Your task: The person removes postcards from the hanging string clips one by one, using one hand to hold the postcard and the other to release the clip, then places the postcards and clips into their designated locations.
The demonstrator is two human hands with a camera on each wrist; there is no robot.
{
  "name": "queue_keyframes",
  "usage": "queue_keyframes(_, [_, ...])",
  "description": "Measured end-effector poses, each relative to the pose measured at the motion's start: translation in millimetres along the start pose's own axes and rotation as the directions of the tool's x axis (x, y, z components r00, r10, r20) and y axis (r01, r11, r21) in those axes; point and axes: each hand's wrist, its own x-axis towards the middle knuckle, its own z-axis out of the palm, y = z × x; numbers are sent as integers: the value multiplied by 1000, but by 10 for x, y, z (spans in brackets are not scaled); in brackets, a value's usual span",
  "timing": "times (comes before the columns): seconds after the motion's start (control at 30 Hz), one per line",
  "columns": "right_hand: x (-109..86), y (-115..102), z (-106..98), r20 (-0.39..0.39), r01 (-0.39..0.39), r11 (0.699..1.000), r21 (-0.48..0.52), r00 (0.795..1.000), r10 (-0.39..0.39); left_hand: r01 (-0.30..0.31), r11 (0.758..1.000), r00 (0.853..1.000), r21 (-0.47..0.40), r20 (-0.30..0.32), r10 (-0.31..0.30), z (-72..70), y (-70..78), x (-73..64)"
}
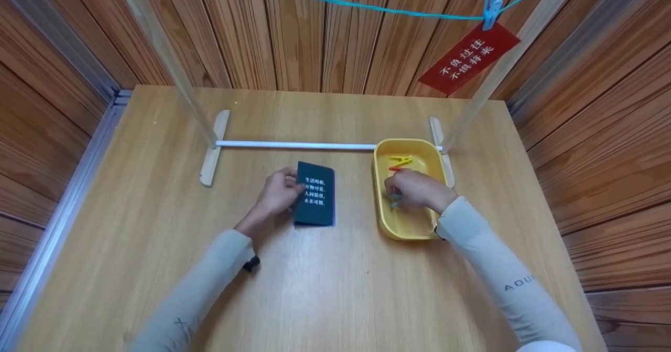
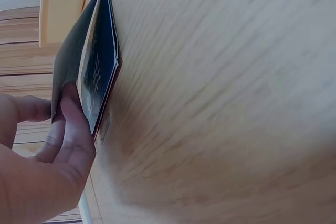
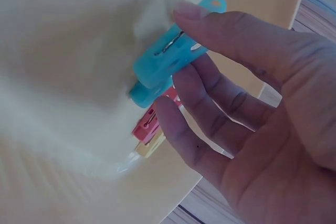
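Note:
My left hand pinches the left edge of a dark green card with white writing. In the left wrist view that card is lifted at one side, above other dark cards lying on the table. Inside a yellow plastic tub, my right hand holds a light blue clothespin between thumb and fingers. Beyond it lie a red clothespin and a yellow clothespin.
A wooden stand with a white crossbar spans the table behind the cards. Overhead runs a turquoise cord, where a blue clothespin holds a red card at the right. Wood-plank walls surround the table.

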Motion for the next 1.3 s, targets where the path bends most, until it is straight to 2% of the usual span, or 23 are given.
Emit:
queue_keyframes(0.27, [35,-39,5,17,-17,998,-63,1000,18,5,996,1000,85,1,-5,-5,24,11])
queue_keyframes(0.53, [44,-78,-5,49,-80,994,-77,995,84,-15,986,1000,167,-14,17,31,15,10])
queue_keyframes(0.8, [44,-95,12,56,-85,994,-72,994,89,-25,956,999,293,-39,38,41,-13,-10])
queue_keyframes(1.07, [55,-100,22,69,-123,991,-62,990,127,-22,937,998,348,-48,41,30,-29,-12])
queue_keyframes(1.3, [84,-86,23,36,-42,991,-128,998,47,-50,891,994,452,-67,90,3,-34,-15])
